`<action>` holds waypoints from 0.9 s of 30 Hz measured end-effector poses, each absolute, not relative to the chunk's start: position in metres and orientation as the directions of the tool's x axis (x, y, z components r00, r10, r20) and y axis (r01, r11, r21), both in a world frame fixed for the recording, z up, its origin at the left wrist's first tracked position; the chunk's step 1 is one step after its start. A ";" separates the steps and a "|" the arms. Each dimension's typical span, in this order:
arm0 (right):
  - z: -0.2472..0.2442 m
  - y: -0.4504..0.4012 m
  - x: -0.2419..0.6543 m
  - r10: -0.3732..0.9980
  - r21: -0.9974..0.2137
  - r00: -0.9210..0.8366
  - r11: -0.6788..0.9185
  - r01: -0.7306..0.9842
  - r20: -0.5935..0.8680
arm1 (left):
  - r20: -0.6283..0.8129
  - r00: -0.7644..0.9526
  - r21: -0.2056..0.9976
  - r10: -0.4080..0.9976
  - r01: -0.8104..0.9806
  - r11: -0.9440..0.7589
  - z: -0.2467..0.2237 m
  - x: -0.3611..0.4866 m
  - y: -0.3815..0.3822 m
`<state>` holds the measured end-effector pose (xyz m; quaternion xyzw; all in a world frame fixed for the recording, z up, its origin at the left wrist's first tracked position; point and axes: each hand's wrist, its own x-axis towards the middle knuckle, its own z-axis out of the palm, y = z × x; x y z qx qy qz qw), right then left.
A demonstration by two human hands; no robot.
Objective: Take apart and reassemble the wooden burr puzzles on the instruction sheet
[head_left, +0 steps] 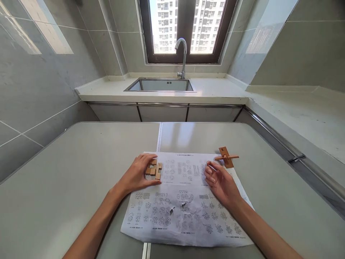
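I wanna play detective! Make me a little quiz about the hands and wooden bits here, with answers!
1. True or false: the left hand curves around some small wooden blocks.
2. What lies between the two hands?
a) a towel
b) a printed sheet
c) a plate
3. Fill in: the flat wooden piece beyond the right hand shows the number ___.

Key: 1. True; 2. b; 3. 2.

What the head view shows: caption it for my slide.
Left hand around wooden pieces on a printed sheet, right hand near wooden plate and rod.
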<state>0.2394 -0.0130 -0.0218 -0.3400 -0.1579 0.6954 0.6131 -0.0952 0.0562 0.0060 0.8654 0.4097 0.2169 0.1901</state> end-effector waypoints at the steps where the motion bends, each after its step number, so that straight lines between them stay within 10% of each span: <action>1: -0.022 -0.013 0.239 0.962 -0.650 -0.030 -0.206 -0.731 -0.272 | 0.210 0.575 0.504 0.791 0.630 -0.592 0.006 -0.096 0.057; 27: -0.022 -0.017 0.233 0.962 -0.777 -0.147 -0.271 -0.568 -0.228 | 0.179 0.558 0.552 0.810 0.625 -0.553 -0.007 -0.087 0.058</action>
